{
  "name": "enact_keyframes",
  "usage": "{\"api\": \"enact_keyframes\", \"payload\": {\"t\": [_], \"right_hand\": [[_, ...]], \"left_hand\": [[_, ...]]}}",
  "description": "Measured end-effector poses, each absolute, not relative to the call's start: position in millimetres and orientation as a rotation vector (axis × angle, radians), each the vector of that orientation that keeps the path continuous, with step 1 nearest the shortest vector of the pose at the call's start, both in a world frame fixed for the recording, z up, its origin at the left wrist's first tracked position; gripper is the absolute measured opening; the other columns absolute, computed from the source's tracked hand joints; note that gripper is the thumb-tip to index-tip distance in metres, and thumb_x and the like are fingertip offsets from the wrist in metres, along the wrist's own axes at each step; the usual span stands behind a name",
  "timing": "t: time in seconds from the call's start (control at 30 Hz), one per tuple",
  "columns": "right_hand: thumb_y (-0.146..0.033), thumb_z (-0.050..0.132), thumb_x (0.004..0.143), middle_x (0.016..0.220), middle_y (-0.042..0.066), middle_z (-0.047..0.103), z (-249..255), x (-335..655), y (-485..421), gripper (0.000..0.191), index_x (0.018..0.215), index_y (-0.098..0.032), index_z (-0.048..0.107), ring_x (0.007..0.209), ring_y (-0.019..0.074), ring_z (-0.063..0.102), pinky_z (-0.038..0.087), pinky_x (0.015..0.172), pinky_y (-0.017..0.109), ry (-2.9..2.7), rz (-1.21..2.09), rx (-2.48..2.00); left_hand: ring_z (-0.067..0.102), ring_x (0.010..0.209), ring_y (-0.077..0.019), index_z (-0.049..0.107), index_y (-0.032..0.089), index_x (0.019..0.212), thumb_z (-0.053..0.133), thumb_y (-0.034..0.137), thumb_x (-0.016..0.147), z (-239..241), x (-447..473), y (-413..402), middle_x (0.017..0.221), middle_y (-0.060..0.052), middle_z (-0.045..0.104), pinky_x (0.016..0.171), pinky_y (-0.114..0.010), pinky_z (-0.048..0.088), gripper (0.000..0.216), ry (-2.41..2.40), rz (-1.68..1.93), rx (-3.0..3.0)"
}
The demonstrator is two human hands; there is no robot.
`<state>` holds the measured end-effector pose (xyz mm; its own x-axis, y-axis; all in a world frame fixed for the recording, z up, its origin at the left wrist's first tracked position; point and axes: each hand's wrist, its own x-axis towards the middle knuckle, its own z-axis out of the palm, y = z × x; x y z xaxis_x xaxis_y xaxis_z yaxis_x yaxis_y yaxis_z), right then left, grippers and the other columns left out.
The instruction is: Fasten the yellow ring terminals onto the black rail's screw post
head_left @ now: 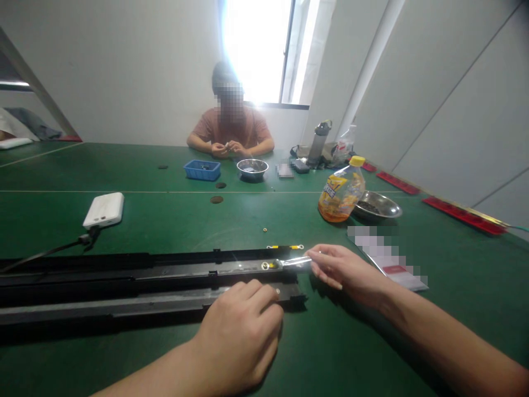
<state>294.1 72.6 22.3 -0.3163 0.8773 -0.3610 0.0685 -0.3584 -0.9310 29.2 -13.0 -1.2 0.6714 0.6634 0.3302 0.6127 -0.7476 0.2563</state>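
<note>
Hands at the right end of black rail (144, 273), which lies lengthwise across the near part of green table (165, 220). Left hand (242, 325) sits knuckles-up on the rail's near edge at that end, fingers curled together and pressing down; cannot tell if anything is pinched under them. Right hand (343, 270) is just off the rail's right end, fingers clamped on thin metal tool (295, 262), tip aimed at small brass ring (265, 266) seated on the rail's top face. Tip touching the ring or just short of it: too small to tell.

Risks, my judgement:
- Tip slips off the ring: ring is tiny and the tool is gripped far back. A slip would scratch the rail or jab the left fingers, just beside the ring on the near side.
- Ring pops loose and rolls. Another brass piece (265, 229) lies loose beyond the rail, so small parts stray easily here.
- Rail shifts if the left hand eases off: long piece, pinned at one end only.
- Right forearm sweep: papers (392, 264) just right of the rail's end, juice bottle (341, 190) and steel bowl (378, 207) of dark bits beyond it to the right.

Also: short strip with yellow ends (285, 247) just beyond the rail near the tool. White power bank (104, 209) with cable (49, 251) beyond the rail's left half. Well beyond the rail, another person's hands (227, 149), blue tray (202, 170), second bowl (252, 168).
</note>
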Motion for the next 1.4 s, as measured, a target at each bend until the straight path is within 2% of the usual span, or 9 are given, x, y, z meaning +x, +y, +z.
{"api": "enact_keyframes", "payload": {"t": [0.2, 0.43, 0.97, 1.13, 1.4], "right_hand": [[-0.058, 0.082, 0.089, 0.059, -0.005, 0.056, 21, 289, 72, 0.045, 0.082, -0.017, 0.062, 0.046, 0.0053, 0.037, 0.028, 0.046, 0.02, -1.305, 1.68, -1.253], [-0.06, 0.08, 0.089, 0.062, -0.004, 0.06, 14, 285, 63, 0.047, 0.084, -0.017, 0.062, 0.048, 0.0066, 0.044, 0.035, 0.048, 0.022, -1.301, 1.608, -1.265], [-0.057, 0.072, 0.097, 0.062, -0.003, 0.061, 9, 268, 66, 0.044, 0.078, -0.019, 0.06, 0.049, 0.0084, 0.047, 0.033, 0.047, 0.023, -1.388, 1.484, -1.295], [-0.05, 0.068, 0.1, 0.065, -0.004, 0.062, 8, 267, 60, 0.036, 0.083, -0.02, 0.059, 0.052, 0.0095, 0.051, 0.036, 0.048, 0.023, -1.354, 1.329, -1.302], [-0.058, 0.066, 0.099, 0.062, -0.004, 0.062, 6, 271, 55, 0.041, 0.085, -0.02, 0.059, 0.047, 0.0086, 0.048, 0.035, 0.045, 0.023, -1.394, 1.391, -1.311]], "left_hand": [[0.058, 0.094, -0.0262, 0.064, 0.021, 0.1, 0.058, 0.023, 0.097, -2, 30, -12, 0.109, -0.007, 0.066, 0.078, -0.044, 0.053, 0.006, 1.066, 0.623, 2.765], [0.058, 0.095, -0.0264, 0.064, 0.021, 0.102, 0.058, 0.024, 0.098, -3, 28, -13, 0.111, -0.007, 0.066, 0.078, -0.044, 0.052, 0.007, 1.064, 0.63, 2.77], [0.058, 0.095, -0.0265, 0.064, 0.022, 0.103, 0.058, 0.024, 0.098, -3, 29, -12, 0.11, -0.006, 0.066, 0.078, -0.045, 0.053, 0.008, 1.062, 0.615, 2.767], [0.058, 0.094, -0.0264, 0.064, 0.022, 0.103, 0.058, 0.023, 0.098, -3, 30, -12, 0.11, -0.006, 0.066, 0.077, -0.045, 0.052, 0.008, 1.071, 0.623, 2.778], [0.057, 0.093, -0.0255, 0.064, 0.021, 0.102, 0.058, 0.023, 0.098, -2, 30, -12, 0.109, -0.006, 0.066, 0.076, -0.043, 0.051, 0.008, 1.063, 0.632, 2.78]]}}
